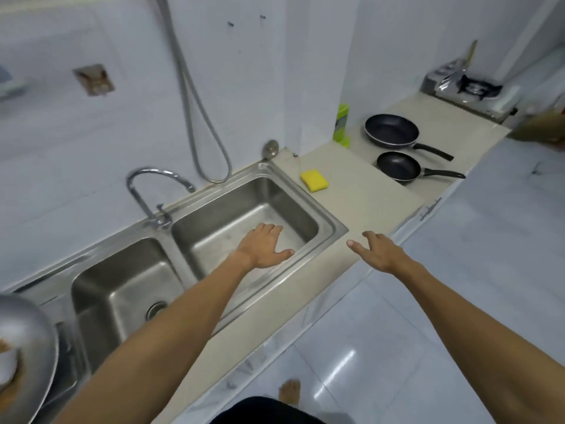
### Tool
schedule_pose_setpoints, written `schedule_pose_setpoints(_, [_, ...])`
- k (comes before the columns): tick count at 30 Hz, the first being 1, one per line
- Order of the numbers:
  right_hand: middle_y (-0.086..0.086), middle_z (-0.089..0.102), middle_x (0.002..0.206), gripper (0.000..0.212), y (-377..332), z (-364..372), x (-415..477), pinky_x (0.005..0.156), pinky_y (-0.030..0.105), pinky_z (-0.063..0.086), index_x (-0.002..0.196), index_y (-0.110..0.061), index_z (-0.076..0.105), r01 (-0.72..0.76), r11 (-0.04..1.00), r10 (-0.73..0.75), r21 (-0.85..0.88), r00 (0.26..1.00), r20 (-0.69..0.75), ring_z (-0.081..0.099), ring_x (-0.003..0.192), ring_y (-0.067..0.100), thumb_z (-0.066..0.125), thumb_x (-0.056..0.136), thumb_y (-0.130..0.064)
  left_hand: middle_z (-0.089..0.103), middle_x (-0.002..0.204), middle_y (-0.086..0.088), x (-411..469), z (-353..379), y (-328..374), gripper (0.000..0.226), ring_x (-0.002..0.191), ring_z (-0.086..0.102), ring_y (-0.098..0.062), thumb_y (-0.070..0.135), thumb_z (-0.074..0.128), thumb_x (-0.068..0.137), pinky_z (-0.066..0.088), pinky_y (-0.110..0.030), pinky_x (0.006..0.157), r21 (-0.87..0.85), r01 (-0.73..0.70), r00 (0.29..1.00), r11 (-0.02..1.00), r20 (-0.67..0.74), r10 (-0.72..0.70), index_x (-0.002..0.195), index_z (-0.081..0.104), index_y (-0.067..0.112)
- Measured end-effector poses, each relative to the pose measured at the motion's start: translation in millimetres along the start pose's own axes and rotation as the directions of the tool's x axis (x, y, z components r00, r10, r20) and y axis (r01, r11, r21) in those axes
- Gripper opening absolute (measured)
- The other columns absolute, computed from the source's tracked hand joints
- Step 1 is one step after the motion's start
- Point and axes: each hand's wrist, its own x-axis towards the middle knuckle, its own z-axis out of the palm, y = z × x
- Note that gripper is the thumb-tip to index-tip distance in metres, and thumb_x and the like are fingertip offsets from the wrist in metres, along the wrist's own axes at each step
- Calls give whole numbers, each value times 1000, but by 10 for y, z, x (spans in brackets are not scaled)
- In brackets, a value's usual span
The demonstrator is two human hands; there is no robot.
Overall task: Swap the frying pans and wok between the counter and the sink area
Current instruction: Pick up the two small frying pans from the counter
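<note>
Two black frying pans rest on the beige counter (351, 206) at the right: a larger one (391, 130) further back and a smaller one (398, 166) nearer, both handles pointing right. A silver wok (29, 341) shows at the far left edge beside the double sink, with something orange and white inside. My left hand (264, 246) hovers open over the right sink basin (244, 215), holding nothing. My right hand (377, 250) is open above the counter's front part, fingers spread, well short of the pans.
A yellow sponge (314, 180) lies on the counter by the sink. A green box (341, 125) stands against the wall behind the pans. A gas stove (470, 87) sits at the far right. A curved tap (153, 191) and shower hose stand behind the sink.
</note>
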Motion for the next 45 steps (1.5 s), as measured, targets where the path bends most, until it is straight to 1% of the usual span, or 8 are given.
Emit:
schedule_pose_setpoints(4, [20,42,157,94,411,-372,534,110,56,36,153,-14,36,-51,999,51,-2,999,-17,44,139,39,34,89,-82,35,161,-16,680,-122,294,90,147,29,-34,68,45,92,25,-46,119,-10,-12,1000,1000,-10,12,157,27,9])
schedule_pose_setpoints(8, [20,41,158,91,793,-661,1027,111,56,36,154,-14,35,-41,999,40,-8,999,-6,42,141,39,36,90,-80,35,160,-16,1283,-155,576,92,146,31,-34,70,45,90,27,-46,118,-26,-7,999,1000,-34,6,156,27,8])
schedule_pose_setpoints(13, [21,40,158,87,1377,-1101,1639,113,58,34,154,-14,34,0,1000,0,-5,1000,28,40,142,39,39,92,-75,38,157,-18,1979,-112,1151,89,143,33,-37,69,44,92,30,-48,115,-5,57,998,998,-7,-57,155,28,8])
schedule_pose_setpoints(22, [24,39,158,88,2705,-2127,2674,113,57,35,154,-11,34,59,991,-46,-116,992,118,39,142,41,44,92,-73,38,158,-16,3117,199,2573,89,142,33,-36,69,44,92,33,-48,113,-146,231,973,962,59,-224,155,28,8])
schedule_pose_setpoints(27, [23,39,158,87,3222,-2455,3234,113,56,35,155,-11,34,83,984,-56,-157,985,166,40,142,42,44,93,-72,41,156,-16,3707,289,3017,88,141,35,-36,69,45,92,34,-49,112,-214,284,959,935,66,-276,154,30,9])
schedule_pose_setpoints(35, [23,35,161,86,3513,-2776,4176,116,53,33,157,-7,31,120,983,-81,-137,963,258,36,147,39,48,96,-66,40,157,-14,4594,326,3324,83,142,36,-34,63,49,93,36,-47,111,-337,320,946,885,55,-321,154,31,10])
schedule_pose_setpoints(44, [22,49,142,66,3602,-3003,5000,106,53,43,140,-12,45,159,981,-114,-107,932,343,52,127,41,51,96,-62,47,152,-12,5244,253,3690,78,137,43,-31,62,51,93,45,-49,103,-475,404,908,782,109,-404,154,32,17])
schedule_pose_setpoints(45, [23,49,142,67,3653,-3074,5211,106,53,43,140,-12,45,193,974,-135,-121,917,376,51,128,42,52,96,-61,48,151,-12,5383,267,3767,77,136,44,-31,62,51,93,44,-48,102,-509,440,885,740,108,-452,153,33,18])
